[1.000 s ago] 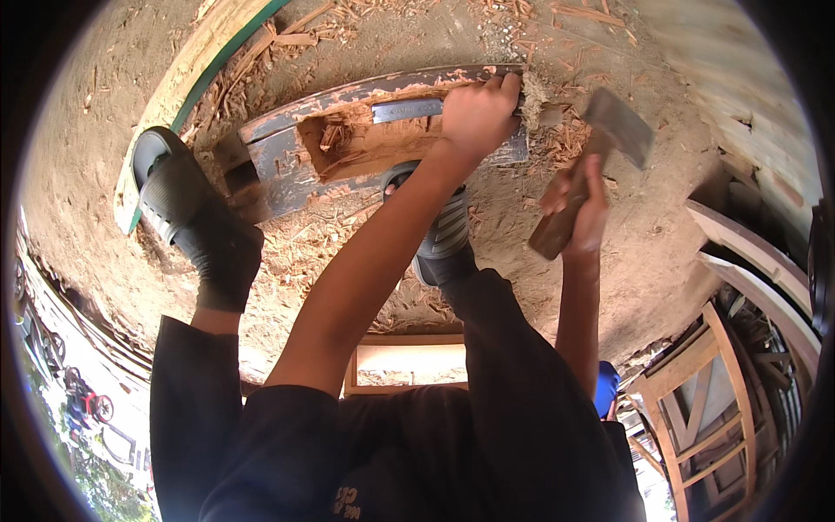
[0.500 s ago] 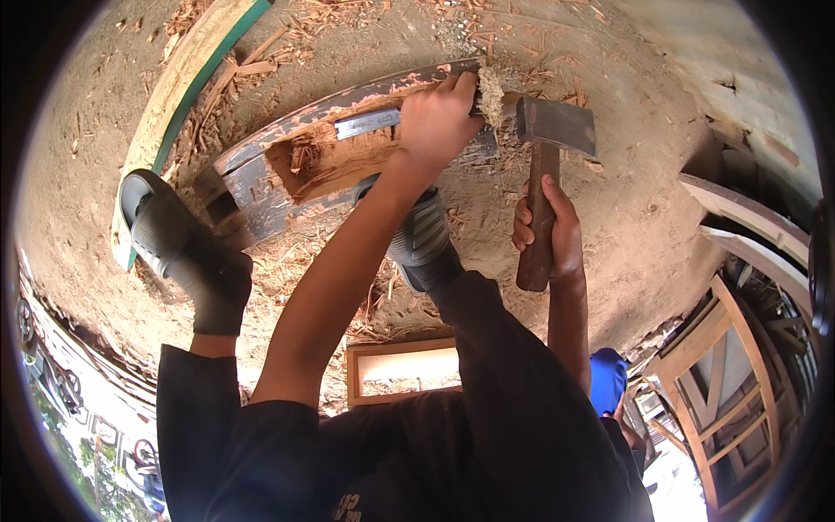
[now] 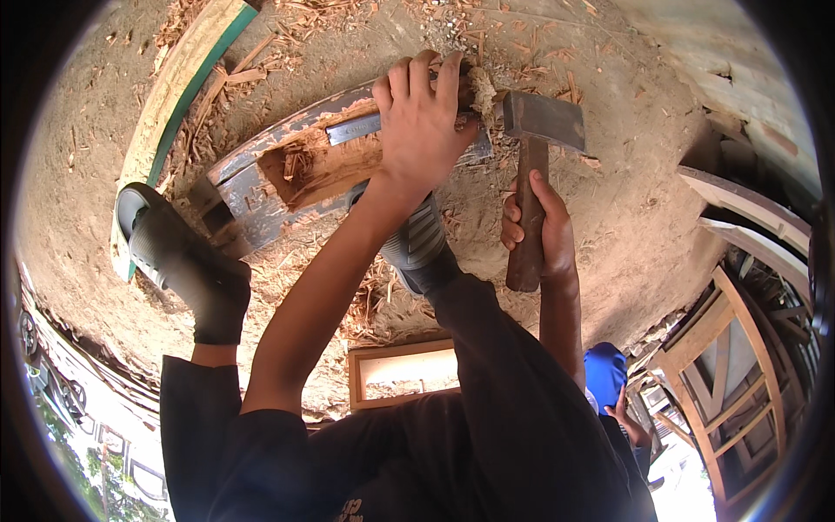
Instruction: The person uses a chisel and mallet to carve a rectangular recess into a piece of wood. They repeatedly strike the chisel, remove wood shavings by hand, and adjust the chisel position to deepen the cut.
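My left hand (image 3: 417, 130) lies across the right end of the weathered, peeling wooden piece (image 3: 252, 209), its fingers loosened and apart over the upper edge. Under it, a long hollow (image 3: 287, 174) with splintered walls holds loose chips, and a flat metal bar (image 3: 348, 130) runs along the hollow, partly covered by the hand. Pale frayed fibre (image 3: 483, 91) pokes out beside my fingertips. My right hand (image 3: 544, 226) grips the wooden handle of a square-headed hammer (image 3: 544, 119), its head just right of the piece. My sandalled feet (image 3: 165, 239) are at the piece's near side and left end.
A pale plank (image 3: 148, 148) with a green edge curves at the left among wood shavings. A light wooden frame (image 3: 357, 378) lies behind me. Curved boards (image 3: 748, 200) and door-like frames (image 3: 731, 348) lean at the right. Another person in a blue cap (image 3: 606, 372) is at the lower right.
The hammer swung from tilted to nearly upright and shifted left with my right hand. My left hand has loosened from its closed hold, fingers spreading. The piece appears further left in view.
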`<state>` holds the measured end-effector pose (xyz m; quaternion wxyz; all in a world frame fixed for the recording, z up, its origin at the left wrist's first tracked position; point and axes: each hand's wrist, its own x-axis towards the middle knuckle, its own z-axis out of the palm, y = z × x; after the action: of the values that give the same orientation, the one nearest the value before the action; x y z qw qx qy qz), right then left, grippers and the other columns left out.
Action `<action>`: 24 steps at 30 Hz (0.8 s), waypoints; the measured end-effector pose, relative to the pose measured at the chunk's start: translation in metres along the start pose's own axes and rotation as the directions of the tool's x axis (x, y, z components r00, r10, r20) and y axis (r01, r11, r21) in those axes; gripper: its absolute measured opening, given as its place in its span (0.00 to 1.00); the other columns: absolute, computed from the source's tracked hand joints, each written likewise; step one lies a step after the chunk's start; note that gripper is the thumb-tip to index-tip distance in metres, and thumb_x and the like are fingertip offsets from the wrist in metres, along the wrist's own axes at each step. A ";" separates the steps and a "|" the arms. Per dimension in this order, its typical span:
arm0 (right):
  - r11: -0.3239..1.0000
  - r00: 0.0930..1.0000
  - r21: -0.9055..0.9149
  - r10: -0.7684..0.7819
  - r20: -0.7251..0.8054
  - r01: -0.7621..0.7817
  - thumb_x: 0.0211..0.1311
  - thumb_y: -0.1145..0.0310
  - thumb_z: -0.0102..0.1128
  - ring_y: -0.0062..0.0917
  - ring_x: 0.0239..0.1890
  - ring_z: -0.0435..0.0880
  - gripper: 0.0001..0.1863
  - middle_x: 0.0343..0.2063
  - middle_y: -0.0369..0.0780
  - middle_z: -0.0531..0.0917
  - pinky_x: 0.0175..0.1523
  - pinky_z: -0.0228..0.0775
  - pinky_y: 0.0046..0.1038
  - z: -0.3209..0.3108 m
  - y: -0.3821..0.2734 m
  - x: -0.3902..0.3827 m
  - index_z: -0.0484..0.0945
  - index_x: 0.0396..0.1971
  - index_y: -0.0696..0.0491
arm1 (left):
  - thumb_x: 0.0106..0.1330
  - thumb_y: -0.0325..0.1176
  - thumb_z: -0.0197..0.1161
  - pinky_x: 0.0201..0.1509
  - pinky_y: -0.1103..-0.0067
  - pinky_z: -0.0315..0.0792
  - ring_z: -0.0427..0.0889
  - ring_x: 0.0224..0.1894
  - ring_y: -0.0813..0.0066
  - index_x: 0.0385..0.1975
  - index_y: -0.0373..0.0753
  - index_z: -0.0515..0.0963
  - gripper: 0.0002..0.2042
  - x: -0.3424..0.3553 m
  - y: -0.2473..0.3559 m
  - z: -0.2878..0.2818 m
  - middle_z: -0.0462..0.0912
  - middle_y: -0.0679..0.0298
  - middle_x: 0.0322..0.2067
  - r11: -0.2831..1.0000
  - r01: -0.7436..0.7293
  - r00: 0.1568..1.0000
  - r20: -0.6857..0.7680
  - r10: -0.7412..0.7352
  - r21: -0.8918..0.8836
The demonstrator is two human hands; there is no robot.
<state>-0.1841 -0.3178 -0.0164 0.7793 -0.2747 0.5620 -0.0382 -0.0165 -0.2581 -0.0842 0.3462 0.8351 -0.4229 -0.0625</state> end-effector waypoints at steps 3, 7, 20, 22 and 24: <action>0.999 1.000 -0.041 -0.020 -0.015 0.019 0.66 0.53 0.48 0.21 0.13 0.68 0.17 0.18 0.37 0.69 0.18 0.63 0.25 0.006 0.000 0.000 0.64 0.34 0.53 | 0.47 0.38 0.66 0.52 0.65 0.62 0.69 0.49 0.56 0.48 0.37 0.71 0.26 0.009 -0.009 0.007 0.73 0.55 0.45 0.990 -0.099 0.991 -0.097 0.089 -0.096; 0.991 0.998 -0.123 -0.053 -0.020 0.050 0.66 0.54 0.48 0.19 0.12 0.66 0.15 0.17 0.36 0.68 0.18 0.62 0.24 0.023 0.007 0.002 0.66 0.34 0.53 | 0.57 0.39 0.58 0.44 0.67 0.68 0.75 0.39 0.55 0.38 0.34 0.75 0.16 0.032 -0.007 0.038 0.78 0.52 0.35 0.970 -0.143 0.966 -0.243 0.093 -0.196; 0.970 0.995 -0.229 -0.095 -0.026 0.087 0.64 0.55 0.51 0.19 0.12 0.67 0.15 0.17 0.35 0.69 0.18 0.63 0.23 0.024 0.000 0.010 0.66 0.32 0.53 | 0.66 0.40 0.47 0.33 0.68 0.69 0.77 0.21 0.58 0.17 0.37 0.74 0.18 0.029 -0.024 0.049 0.78 0.57 0.17 0.986 -0.068 0.987 -0.155 0.044 -0.151; 0.952 0.994 -0.290 -0.111 -0.010 0.103 0.64 0.56 0.51 0.19 0.12 0.67 0.14 0.17 0.35 0.69 0.18 0.63 0.23 0.025 -0.004 0.014 0.66 0.31 0.53 | 0.67 0.40 0.46 0.32 0.68 0.69 0.77 0.21 0.58 0.16 0.38 0.74 0.18 0.030 -0.027 0.052 0.77 0.56 0.17 0.989 -0.079 0.982 -0.181 0.056 -0.126; 0.948 0.993 -0.296 -0.116 0.010 0.114 0.64 0.58 0.51 0.19 0.13 0.68 0.14 0.18 0.36 0.70 0.19 0.65 0.24 0.022 -0.014 0.015 0.66 0.32 0.53 | 0.67 0.40 0.46 0.31 0.69 0.70 0.77 0.21 0.58 0.16 0.39 0.73 0.19 0.030 -0.023 0.054 0.77 0.57 0.16 0.988 -0.072 0.972 -0.230 0.039 -0.137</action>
<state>-0.1558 -0.3263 -0.0180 0.7237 -0.4203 0.5474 0.0001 -0.0034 -0.2997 -0.1334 0.4535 0.7973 -0.3981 0.0126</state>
